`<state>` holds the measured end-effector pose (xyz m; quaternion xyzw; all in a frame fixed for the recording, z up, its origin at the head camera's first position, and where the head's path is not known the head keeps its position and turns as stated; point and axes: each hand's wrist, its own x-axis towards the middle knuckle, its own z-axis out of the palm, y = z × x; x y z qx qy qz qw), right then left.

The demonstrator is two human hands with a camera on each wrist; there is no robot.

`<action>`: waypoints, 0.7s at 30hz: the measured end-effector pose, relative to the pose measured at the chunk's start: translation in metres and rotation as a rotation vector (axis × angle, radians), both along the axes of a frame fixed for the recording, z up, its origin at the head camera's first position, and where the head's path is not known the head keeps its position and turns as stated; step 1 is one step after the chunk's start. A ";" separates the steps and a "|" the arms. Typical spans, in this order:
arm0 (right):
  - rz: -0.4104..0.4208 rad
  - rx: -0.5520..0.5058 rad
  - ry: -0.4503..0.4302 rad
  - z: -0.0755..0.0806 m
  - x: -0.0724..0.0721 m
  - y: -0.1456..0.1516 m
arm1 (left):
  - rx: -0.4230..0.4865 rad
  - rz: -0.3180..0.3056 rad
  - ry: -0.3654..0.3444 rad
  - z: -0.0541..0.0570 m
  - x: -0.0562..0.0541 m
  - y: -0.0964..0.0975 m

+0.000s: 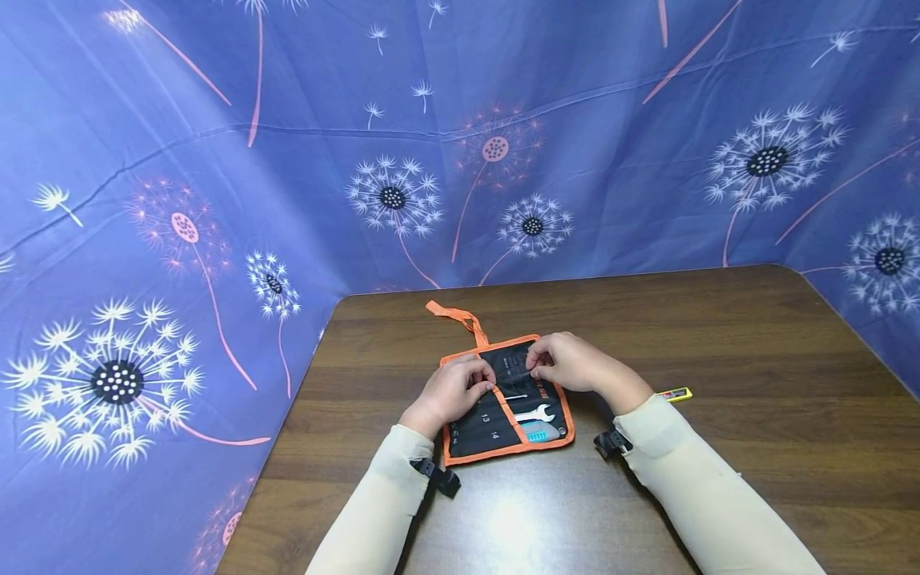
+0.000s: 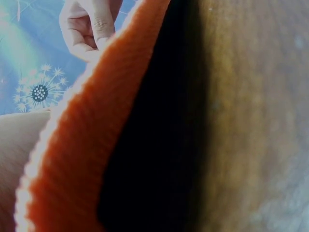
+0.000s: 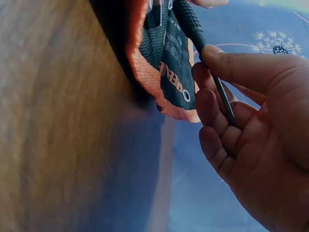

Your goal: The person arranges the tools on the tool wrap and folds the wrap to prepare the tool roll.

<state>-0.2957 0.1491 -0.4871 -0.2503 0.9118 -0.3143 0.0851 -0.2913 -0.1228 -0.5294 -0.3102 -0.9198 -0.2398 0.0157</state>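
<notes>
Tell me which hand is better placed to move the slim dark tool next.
Right, most likely: the right hand pinches the slim dark tool, while the left hand is at the orange middle band of the tool pouch and seems better suited to steadying.

Forearms (image 1: 715, 483) reaching in, converging; left hand (image 1: 458, 389) with fingers (image 1: 480, 367) bent, right hand (image 1: 575, 364) pinching between thumb (image 3: 248, 66) and forefinger (image 3: 199, 72).

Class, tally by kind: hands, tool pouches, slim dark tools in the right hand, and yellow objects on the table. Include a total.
Left hand and right hand: 2 hands
Tool pouch: 1
Slim dark tool: 1
Yellow object: 1
Total: 5
</notes>
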 end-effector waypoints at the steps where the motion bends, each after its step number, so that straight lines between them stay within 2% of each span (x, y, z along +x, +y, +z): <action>1: 0.001 0.001 -0.001 0.000 0.000 -0.001 | 0.001 0.001 0.002 0.000 0.000 0.000; 12: 0.027 0.048 -0.005 -0.007 0.000 -0.010 | 0.001 -0.001 -0.001 -0.002 -0.002 0.000; 21: 0.043 0.086 -0.029 -0.005 -0.002 -0.017 | 0.000 0.009 0.014 0.000 -0.001 0.002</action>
